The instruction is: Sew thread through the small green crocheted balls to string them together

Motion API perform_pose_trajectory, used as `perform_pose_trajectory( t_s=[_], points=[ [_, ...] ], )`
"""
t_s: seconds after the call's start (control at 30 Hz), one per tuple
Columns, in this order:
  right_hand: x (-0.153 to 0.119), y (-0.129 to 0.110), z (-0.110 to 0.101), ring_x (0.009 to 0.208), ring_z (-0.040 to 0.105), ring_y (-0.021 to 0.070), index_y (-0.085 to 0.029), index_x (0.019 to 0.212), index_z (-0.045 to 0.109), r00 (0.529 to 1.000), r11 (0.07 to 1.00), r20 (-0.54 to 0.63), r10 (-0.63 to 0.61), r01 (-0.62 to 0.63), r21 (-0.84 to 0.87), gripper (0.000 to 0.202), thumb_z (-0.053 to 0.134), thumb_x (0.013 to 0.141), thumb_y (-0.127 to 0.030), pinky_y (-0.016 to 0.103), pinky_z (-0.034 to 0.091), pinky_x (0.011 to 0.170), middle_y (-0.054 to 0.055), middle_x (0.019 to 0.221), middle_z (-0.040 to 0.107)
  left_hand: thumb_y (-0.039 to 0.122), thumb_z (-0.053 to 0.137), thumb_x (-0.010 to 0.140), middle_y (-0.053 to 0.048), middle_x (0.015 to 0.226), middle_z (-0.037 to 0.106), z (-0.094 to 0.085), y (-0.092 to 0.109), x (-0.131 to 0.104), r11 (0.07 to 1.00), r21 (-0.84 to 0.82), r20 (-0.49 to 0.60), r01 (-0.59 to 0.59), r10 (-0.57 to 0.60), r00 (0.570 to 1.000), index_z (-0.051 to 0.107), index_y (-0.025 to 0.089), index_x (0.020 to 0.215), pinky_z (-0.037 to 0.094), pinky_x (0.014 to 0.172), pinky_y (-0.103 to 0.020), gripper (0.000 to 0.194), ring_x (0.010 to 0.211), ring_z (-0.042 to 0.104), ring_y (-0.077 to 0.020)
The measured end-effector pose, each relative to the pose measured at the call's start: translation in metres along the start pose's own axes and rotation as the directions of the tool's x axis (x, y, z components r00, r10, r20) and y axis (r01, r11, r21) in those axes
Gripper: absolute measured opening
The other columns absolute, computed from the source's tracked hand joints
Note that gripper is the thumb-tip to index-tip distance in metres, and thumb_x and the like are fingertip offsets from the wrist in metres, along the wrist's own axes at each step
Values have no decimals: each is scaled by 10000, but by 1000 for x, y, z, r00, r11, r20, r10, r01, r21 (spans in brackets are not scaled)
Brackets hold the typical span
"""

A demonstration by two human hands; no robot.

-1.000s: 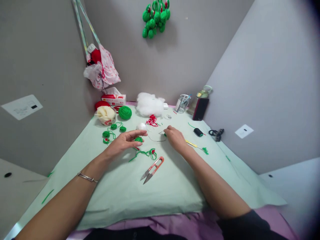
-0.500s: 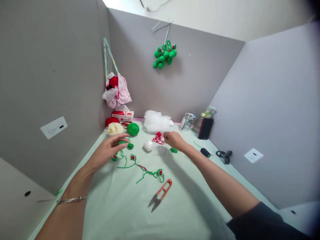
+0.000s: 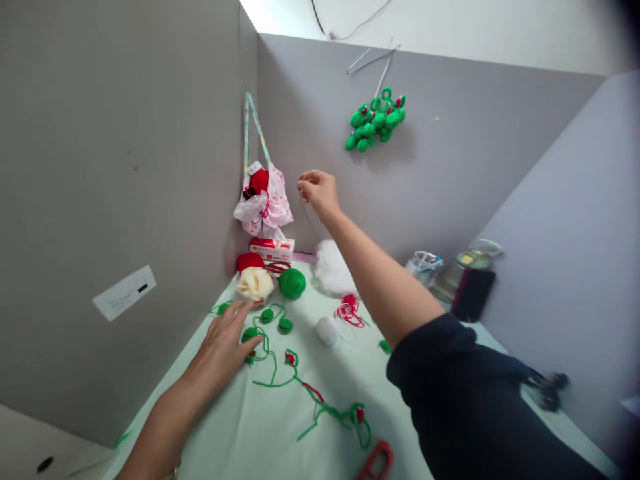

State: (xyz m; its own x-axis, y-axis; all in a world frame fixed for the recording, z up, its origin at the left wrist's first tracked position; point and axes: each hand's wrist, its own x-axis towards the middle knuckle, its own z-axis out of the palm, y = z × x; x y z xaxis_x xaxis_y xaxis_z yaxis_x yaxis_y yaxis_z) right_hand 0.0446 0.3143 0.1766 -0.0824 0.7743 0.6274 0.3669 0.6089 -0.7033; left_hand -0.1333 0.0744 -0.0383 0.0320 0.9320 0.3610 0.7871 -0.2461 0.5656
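My left hand (image 3: 227, 343) rests at the left of the table, fingers spread, its fingertips by small green crocheted pieces (image 3: 250, 335) and green yarn strands. My right hand (image 3: 319, 193) is raised in front of the back panel, fingers pinched; a thin pale thread hangs from them. A white ball (image 3: 327, 330) and tangled red yarn (image 3: 350, 311) lie mid-table. Nearer me lies a green strand with small red-and-green flowers (image 3: 291, 359). A green yarn ball (image 3: 292, 283) and a cream bundle (image 3: 255, 285) stand behind my left hand.
Orange-handled snips (image 3: 376, 461) lie at the bottom edge. White stuffing (image 3: 333, 268) sits at the back, partly behind my right arm. A glass cup (image 3: 424, 265) and a dark phone (image 3: 473, 295) stand at the right. A bag (image 3: 277, 200) and green crocheted pieces (image 3: 377, 121) hang from the panels.
My right hand has risen from the table to in front of the back panel, drawing a thread up. My left hand remains by the green pieces. The view has shifted.
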Motion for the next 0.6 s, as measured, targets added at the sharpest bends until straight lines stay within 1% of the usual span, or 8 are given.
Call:
perform_pose_trajectory(
  t_s=[0.1,0.17,0.23,0.3,0.4,0.5,0.57,0.6],
  points=[
    [-1,9,35,907,667,199,-172,902,735,990,948,137,-22,64,-312,201,565,803,-126,318,506,847,71,934,730,339,611,903,-126,1467,552,-2,10,-1,998,-5,-16,-57,57,998,544,252,1398,420,1138,-517,508,1340,537,-325],
    [-4,18,47,936,668,218,-180,880,762,977,913,212,27,62,-403,219,586,781,-97,340,496,876,78,959,743,335,597,917,-115,1477,552,-4,18,-3,998,-10,-37,-70,69,997,544,262,1402,443,1122,-512,494,1339,537,-319],
    [-1,25,47,888,675,214,-179,854,775,965,911,253,67,44,-411,205,627,750,-83,330,502,848,70,909,749,345,605,914,-109,1486,550,-4,23,-6,997,-10,-29,-72,72,997,558,267,1388,457,1110,-520,483,1334,542,-324],
    [8,26,36,852,677,198,-176,898,785,958,909,273,87,36,-415,233,653,734,-76,308,505,820,62,889,752,341,590,924,-92,1495,546,-4,26,-10,997,-23,-35,-71,70,997,542,290,1408,481,1090,-494,489,1349,535,-311],
    [25,17,19,893,676,196,-160,1040,774,971,909,231,57,44,-413,295,608,803,-105,311,502,837,87,967,756,342,592,920,-62,1516,532,-4,29,-15,997,-48,-44,-68,66,997,525,329,1426,517,1036,-438,511,1348,545,-298],
    [30,3,22,948,674,225,-165,1003,771,981,918,194,6,72,-391,229,591,864,-190,347,496,878,101,963,753,330,560,937,-50,1353,658,-9,33,-15,999,-46,16,-20,21,1000,580,328,1373,560,862,-380,437,1070,689,-259],
    [25,-3,36,964,675,248,-175,927,763,977,917,211,9,76,-392,160,631,841,-202,370,498,888,102,951,752,301,507,967,-18,1113,745,-16,36,-12,1000,-27,71,3,-1,997,646,333,1288,539,771,-361,352,849,692,-221],
    [22,-5,43,977,674,258,-177,911,754,977,911,210,23,66,-406,142,640,827,-185,381,500,891,107,968,751,282,500,971,-12,1076,753,-20,38,-10,1000,-23,77,-2,4,997,665,328,1264,525,785,-362,339,864,683,-221]
  ],
)
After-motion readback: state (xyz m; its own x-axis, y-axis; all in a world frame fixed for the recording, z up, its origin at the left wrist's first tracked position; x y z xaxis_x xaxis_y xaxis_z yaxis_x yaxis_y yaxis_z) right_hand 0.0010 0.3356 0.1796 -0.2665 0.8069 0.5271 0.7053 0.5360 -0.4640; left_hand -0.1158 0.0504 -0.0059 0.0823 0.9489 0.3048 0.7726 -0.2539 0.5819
